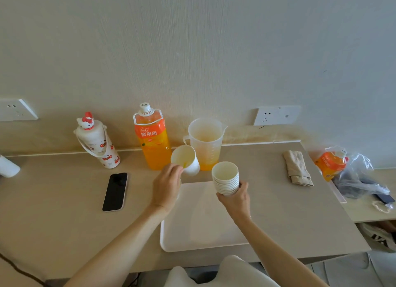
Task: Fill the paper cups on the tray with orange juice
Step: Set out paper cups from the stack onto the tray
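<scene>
Head: tapered paper cup, ribbed stack

pale textured wall ahead of me, soft even light across it. one white socket sat low on the left, another socket low on the right. beige desk ran along beneath, and a lower ledge stepped down past its right end.

Our left hand pinches a tilted paper cup at its rim; our right hand curls round the base of a cup stack, both forearms extended.
</scene>
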Motion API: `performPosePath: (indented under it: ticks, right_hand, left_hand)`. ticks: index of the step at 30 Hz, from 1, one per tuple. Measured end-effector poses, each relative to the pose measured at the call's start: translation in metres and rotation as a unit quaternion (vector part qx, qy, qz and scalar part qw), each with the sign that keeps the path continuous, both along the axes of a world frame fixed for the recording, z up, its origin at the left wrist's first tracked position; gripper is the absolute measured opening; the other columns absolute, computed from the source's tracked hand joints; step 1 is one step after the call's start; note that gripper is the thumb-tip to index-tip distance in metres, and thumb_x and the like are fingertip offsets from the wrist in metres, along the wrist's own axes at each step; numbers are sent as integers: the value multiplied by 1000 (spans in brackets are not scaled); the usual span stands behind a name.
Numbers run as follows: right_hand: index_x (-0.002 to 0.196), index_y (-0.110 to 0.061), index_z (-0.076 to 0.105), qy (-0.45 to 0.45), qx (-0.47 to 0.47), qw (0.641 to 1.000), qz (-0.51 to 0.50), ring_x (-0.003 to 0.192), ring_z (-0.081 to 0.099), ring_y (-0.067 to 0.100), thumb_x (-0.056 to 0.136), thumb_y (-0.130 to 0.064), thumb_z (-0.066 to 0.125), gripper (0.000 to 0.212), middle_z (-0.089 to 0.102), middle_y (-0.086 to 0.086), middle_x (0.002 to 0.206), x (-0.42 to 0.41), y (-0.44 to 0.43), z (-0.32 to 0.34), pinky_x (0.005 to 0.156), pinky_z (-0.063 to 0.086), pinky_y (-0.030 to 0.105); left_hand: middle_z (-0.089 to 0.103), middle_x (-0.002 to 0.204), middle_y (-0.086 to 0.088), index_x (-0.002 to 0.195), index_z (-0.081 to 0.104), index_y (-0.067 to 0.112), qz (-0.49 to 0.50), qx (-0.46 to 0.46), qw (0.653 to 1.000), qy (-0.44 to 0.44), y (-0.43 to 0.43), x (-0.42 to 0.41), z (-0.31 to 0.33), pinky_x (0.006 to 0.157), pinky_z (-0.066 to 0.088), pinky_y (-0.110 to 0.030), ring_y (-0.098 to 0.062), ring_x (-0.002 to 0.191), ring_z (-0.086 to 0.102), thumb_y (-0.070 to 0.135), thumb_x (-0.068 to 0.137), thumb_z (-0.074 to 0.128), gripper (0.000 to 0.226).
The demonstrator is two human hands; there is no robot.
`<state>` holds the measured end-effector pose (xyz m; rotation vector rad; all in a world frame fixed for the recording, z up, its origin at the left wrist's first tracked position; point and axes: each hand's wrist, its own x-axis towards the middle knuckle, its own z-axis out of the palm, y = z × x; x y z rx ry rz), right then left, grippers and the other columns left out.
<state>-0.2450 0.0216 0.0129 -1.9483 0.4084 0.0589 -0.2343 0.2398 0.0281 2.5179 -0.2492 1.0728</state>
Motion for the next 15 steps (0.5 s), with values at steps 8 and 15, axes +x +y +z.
performPosePath:
  ticks: [8,15]
  right_hand:
    - [109,-18,37,-3,12,999,-29,82,55,17,69,-13,82,60,56,-3,94,-2,-6,0,52,36,13]
    - [124,-14,40,7,7,1000,-13,85,55,15,70,-14,82,68,55,-5,97,-6,-6,-6,53,36,11]
  left_hand:
    - [59,78,-1,77,63,11,-47,75,972,220,-22,-26,-38,43,44,-29,-20,67,59,-12,56,76,34]
    - [56,69,2,66,60,14,-24,111,957,268,-26,-30,-39,43,27,-23,-16,57,55,-8,51,81,34]
